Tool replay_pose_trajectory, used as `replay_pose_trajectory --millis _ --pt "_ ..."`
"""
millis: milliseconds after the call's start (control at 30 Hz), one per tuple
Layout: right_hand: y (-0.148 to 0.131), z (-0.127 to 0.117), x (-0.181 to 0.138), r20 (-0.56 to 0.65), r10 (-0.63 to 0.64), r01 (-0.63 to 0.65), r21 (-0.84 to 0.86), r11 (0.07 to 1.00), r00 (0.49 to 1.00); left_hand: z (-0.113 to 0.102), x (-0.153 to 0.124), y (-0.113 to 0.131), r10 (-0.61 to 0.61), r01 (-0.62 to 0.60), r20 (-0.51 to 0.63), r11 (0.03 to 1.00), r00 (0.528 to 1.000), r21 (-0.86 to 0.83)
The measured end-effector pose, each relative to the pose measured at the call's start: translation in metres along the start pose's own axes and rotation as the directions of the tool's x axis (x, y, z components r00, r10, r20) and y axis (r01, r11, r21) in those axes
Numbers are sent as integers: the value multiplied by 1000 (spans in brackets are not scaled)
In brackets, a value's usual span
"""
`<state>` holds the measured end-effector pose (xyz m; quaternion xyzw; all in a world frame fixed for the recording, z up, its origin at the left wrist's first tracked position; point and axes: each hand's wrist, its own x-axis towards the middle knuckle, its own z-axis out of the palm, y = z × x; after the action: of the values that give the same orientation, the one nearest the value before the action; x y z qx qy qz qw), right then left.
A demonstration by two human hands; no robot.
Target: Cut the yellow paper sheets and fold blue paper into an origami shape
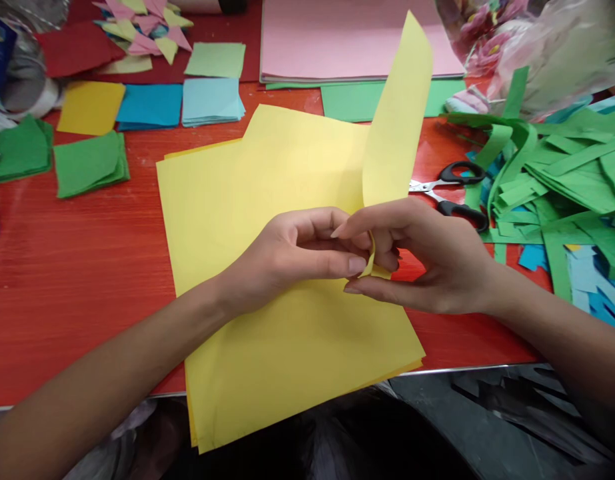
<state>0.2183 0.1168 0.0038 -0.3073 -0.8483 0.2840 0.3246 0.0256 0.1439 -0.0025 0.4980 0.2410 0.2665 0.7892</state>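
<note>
Several large sheets of yellow paper (287, 360) lie stacked at the table's front edge, their near corner jutting past it. A yellow sheet (397, 113) on top has its right side bent upright, standing behind my fingers. My left hand (297, 250) rests over the stack, thumb and fingers closed on the folded edge of this sheet. From the right, my right hand (422, 260) pinches the same edge, its fingertips meeting those of the left. The fingers partly hide the fold. Black-handled scissors (440, 190) lie just beyond my right hand, their blade tips hidden.
Green paper strips (562, 173) and blue scraps (534, 257) heap at right. Small paper squares in green (90, 163), yellow (90, 107) and blue (150, 105) lie at left. Pink sheets (352, 40) and a folded paper star shape (147, 27) are at the back.
</note>
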Motion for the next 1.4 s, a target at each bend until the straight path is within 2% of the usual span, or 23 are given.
replay_pose_trajectory --millis 600,1400 --pt "-1 -1 1 4 -1 1 -8 1000 1000 -1 0 -1 -2 2 24 1000 1000 15" --pt "-7 0 4 57 -10 14 -71 997 998 -2 0 0 33 -34 11 989 999 145"
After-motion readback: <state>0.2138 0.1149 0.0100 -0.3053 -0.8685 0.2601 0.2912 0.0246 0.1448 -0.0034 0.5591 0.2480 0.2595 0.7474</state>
